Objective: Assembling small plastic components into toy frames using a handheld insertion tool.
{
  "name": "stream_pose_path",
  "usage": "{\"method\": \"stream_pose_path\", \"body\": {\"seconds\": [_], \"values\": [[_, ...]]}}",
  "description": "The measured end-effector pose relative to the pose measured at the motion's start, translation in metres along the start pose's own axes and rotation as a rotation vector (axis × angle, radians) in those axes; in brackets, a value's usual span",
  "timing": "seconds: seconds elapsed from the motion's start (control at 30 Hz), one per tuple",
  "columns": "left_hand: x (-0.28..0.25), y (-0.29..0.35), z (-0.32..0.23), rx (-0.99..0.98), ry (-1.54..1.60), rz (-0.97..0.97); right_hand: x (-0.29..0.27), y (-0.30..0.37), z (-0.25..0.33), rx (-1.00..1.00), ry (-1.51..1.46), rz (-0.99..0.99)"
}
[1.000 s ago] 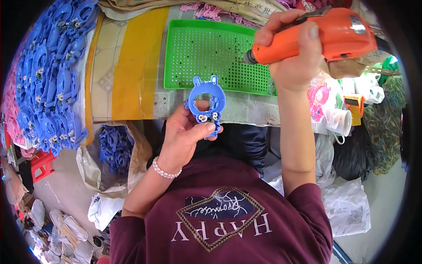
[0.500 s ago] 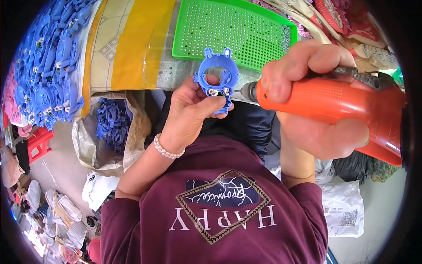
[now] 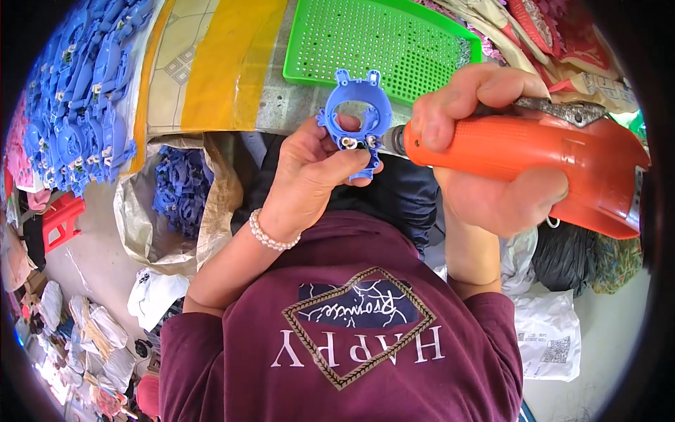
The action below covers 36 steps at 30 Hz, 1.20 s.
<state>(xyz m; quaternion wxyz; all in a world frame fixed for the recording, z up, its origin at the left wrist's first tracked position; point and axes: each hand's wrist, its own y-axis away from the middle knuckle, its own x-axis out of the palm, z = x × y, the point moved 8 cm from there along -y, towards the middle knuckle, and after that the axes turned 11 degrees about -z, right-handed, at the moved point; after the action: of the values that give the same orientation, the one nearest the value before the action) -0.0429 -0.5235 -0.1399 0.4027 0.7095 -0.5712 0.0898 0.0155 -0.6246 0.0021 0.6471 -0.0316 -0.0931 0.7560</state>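
My left hand (image 3: pixel 309 165) is closed on a blue plastic housing (image 3: pixel 357 90), thumb across its lower part. The housing has a round ring opening, two small lugs at the top, and small white and metal bits inside its lower end. My right hand (image 3: pixel 485 200) grips an orange power screwdriver (image 3: pixel 527 144), held sideways with its nose pointing left. The dark nose (image 3: pixel 398 140) lies right beside the housing's right edge. Whether the bit touches a screw is hidden.
A green perforated tray (image 3: pixel 380 42) with small metal pieces at its right end sits on the table. Blue housings (image 3: pixel 77 119) are piled at left. An open sack (image 3: pixel 218 204) below holds more blue parts. A red stool (image 3: pixel 63 219) stands on the floor.
The gap between the screwdriver's nose and the housing has narrowed. The housing now appears slightly farther right and higher, and the screwdriver slightly farther left.
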Motion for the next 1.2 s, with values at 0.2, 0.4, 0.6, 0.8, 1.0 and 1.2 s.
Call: {"method": "stream_pose_path", "body": {"seconds": [0.2, 0.4, 0.6, 0.8, 1.0, 1.2], "values": [[0.002, 0.002, 0.000, 0.012, 0.008, -0.017, -0.003, 0.006, -0.006, -0.014, -0.062, 0.019], [0.001, 0.003, 0.007, -0.025, 0.059, -0.042, -0.003, 0.013, -0.009, -0.006, -0.078, 0.034], [0.002, 0.002, 0.005, -0.057, 0.066, -0.005, -0.008, -0.001, 0.002, -0.114, -0.154, 0.085], [0.002, -0.001, 0.008, -0.109, 0.017, -0.008, -0.025, -0.025, 0.018, -0.229, -0.344, 0.228], [-0.010, 0.004, 0.006, -0.015, -0.093, -0.008, -0.043, -0.053, 0.000, -0.254, -0.041, -0.155], [-0.009, 0.010, 0.010, -0.057, -0.071, 0.104, -0.016, -0.087, -0.012, -0.218, -1.267, 0.389]]}}
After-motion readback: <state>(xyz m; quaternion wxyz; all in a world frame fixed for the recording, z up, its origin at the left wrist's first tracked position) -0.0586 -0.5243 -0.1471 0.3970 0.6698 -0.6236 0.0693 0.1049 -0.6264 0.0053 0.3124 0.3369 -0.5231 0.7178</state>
